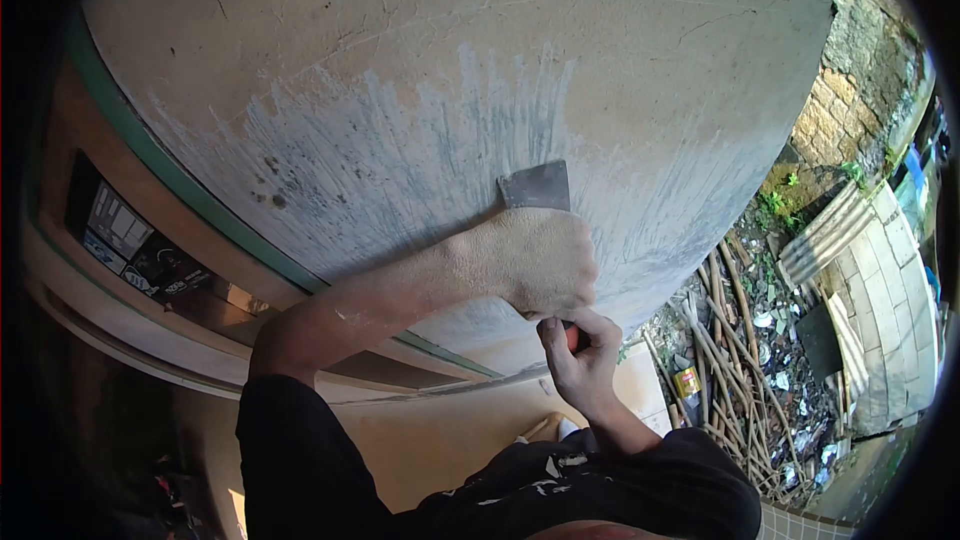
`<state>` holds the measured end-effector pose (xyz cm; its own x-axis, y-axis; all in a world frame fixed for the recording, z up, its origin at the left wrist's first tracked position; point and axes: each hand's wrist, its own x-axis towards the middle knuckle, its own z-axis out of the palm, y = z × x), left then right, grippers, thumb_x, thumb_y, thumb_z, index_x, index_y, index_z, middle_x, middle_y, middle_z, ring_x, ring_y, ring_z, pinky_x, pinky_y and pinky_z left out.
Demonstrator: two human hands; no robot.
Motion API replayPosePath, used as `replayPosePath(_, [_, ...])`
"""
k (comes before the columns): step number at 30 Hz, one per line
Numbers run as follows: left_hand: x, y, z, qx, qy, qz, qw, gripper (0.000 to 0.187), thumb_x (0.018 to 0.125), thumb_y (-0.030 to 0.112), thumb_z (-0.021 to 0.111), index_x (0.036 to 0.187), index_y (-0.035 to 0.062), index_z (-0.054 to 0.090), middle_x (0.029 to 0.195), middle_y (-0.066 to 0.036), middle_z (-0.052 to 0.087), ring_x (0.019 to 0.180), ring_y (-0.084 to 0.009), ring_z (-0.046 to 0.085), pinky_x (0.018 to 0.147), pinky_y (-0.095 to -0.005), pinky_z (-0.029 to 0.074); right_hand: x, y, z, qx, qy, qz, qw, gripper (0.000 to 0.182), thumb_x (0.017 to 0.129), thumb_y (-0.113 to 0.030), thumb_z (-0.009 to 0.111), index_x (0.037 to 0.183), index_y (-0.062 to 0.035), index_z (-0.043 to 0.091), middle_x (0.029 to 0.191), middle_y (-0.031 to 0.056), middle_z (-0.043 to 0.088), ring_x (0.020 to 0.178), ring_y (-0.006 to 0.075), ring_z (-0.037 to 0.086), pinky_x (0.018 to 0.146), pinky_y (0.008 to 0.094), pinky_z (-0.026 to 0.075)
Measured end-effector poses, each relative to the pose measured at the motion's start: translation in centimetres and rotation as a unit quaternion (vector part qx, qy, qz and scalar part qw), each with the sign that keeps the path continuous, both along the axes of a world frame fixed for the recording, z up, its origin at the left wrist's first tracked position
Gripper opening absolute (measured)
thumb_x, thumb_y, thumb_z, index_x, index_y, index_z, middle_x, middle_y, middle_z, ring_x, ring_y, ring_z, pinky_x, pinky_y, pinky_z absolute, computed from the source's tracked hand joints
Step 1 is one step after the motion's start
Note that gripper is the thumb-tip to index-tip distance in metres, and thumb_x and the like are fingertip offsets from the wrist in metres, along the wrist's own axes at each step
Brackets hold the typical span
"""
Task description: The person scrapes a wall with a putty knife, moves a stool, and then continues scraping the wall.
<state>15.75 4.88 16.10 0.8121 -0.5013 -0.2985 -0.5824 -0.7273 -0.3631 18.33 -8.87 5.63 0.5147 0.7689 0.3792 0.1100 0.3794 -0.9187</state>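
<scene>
A scraper (540,186) with a wide grey metal blade lies against the wall (660,80), its blade edge pointing up. My left hand (535,258), coated in pale dust, is closed over the scraper just below the blade and hides its middle. Below it, my right hand (582,358) wraps round the end of the handle, where a bit of red and black shows. Around the blade the wall's beige coat is scraped into whitish-grey streaks. Above the streaks the beige surface is mostly unbroken, with fine cracks.
A green-edged window or door frame (200,185) borders the wall on the left. To the right below are piled sticks (725,370), litter, a corrugated sheet (825,230) and a pale block wall (895,310). A tan floor (450,430) lies beneath me.
</scene>
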Motion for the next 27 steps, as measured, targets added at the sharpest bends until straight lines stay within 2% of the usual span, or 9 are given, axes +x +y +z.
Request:
replayPosePath(4, [-1.0,-1.3,-0.4,-0.090,-0.008,0.012,0.996,0.022,0.055,0.028,0.067,0.056,0.0069,0.060,0.052,-0.005,0.059,0.054,-0.0207,0.062,0.056,-0.0320,0.049,-0.4,-2.6,0.0,-0.017,0.037,0.041,0.998,0.015,0.089,0.001,0.053,0.094,0.0003,0.066,0.055,-0.0009,0.051,0.051,0.0037,0.045,0.049,0.0204,0.036])
replayPosePath(6, [-0.6,-1.1,0.4,-0.068,-0.001,0.017,0.998,0.022,0.054,0.028,0.067,0.055,0.0069,0.060,0.052,-0.005,0.059,0.055,-0.0208,0.062,0.057,-0.0321,0.049,-0.2,-2.6,0.4,-0.038,0.044,0.060,0.997,0.014,0.088,0.002,0.052,0.094,0.0005,0.066,0.055,0.0000,0.051,0.051,0.0043,0.046,0.050,0.0203,0.036])
replayPosePath(10, [-0.1,-1.5,2.2,-0.010,-0.019,0.036,0.999,0.023,0.052,0.029,0.068,0.055,0.0065,0.061,0.053,-0.006,0.060,0.056,-0.0212,0.063,0.058,-0.0322,0.050,0.6,-1.4,1.3,0.025,0.012,0.033,0.999,0.014,0.088,0.002,0.052,0.093,0.0013,0.065,0.053,0.0004,0.048,0.049,0.0048,0.043,0.049,0.0213,0.035])
replayPosePath(15, [-1.3,-1.6,-0.7,-0.040,0.014,0.058,0.997,0.026,0.050,0.030,0.069,0.056,0.0063,0.060,0.053,-0.006,0.060,0.056,-0.0213,0.063,0.057,-0.0320,0.051,-0.6,-3.1,-0.1,-0.019,0.007,0.041,0.999,0.015,0.088,0.002,0.052,0.094,0.0012,0.065,0.060,0.0048,0.058,0.054,0.0037,0.048,0.051,0.0216,0.039])
replayPosePath(18, [-0.9,-2.1,1.9,-0.052,0.009,0.033,0.998,0.028,0.051,0.031,0.070,0.057,0.0063,0.061,0.053,-0.005,0.060,0.057,-0.0210,0.064,0.056,-0.0323,0.051,0.3,-3.9,3.1,-0.003,0.002,0.087,0.996,0.014,0.089,0.001,0.052,0.096,0.0013,0.064,0.057,0.0015,0.053,0.052,0.0030,0.046,0.049,0.0203,0.036])
replayPosePath(21, [-1.5,-2.4,0.3,-0.016,0.001,0.067,0.998,0.031,0.050,0.034,0.071,0.059,0.0062,0.061,0.053,-0.006,0.060,0.058,-0.0211,0.065,0.055,-0.0331,0.051,-0.5,-3.1,1.0,-0.016,-0.011,0.040,0.999,0.014,0.088,0.001,0.052,0.095,0.0011,0.064,0.055,0.0004,0.049,0.051,0.0030,0.043,0.048,0.0206,0.035])
replayPosePath(22, [-1.6,-2.4,-1.0,-0.020,0.006,0.074,0.997,0.033,0.050,0.036,0.071,0.058,0.0064,0.061,0.053,-0.006,0.060,0.058,-0.0213,0.065,0.055,-0.0332,0.051,-1.0,-3.0,-0.1,0.009,0.001,0.025,1.000,0.013,0.090,-0.002,0.052,0.084,0.0036,0.062,0.056,-0.0032,0.049,0.049,0.0020,0.038,0.046,0.0196,0.028])
replayPosePath(23, [-1.6,-2.2,-1.9,-0.024,0.010,0.080,0.996,0.034,0.050,0.038,0.071,0.058,0.0065,0.061,0.053,-0.006,0.060,0.058,-0.0214,0.065,0.054,-0.0334,0.051,-0.9,-3.1,-0.1,0.010,-0.003,0.024,1.000,0.013,0.090,-0.002,0.052,0.084,0.0036,0.062,0.056,-0.0032,0.049,0.049,0.0020,0.038,0.046,0.0196,0.028])
replayPosePath(27, [-1.3,-1.8,-0.3,-0.033,0.013,0.040,0.999,0.034,0.049,0.039,0.071,0.057,0.0070,0.061,0.053,-0.005,0.059,0.057,-0.0209,0.064,0.055,-0.0330,0.050,-0.5,-3.1,0.4,-0.039,-0.024,0.030,0.998,0.011,0.089,-0.002,0.053,0.085,0.0024,0.063,0.052,-0.0037,0.045,0.048,0.0024,0.037,0.046,0.0203,0.028])
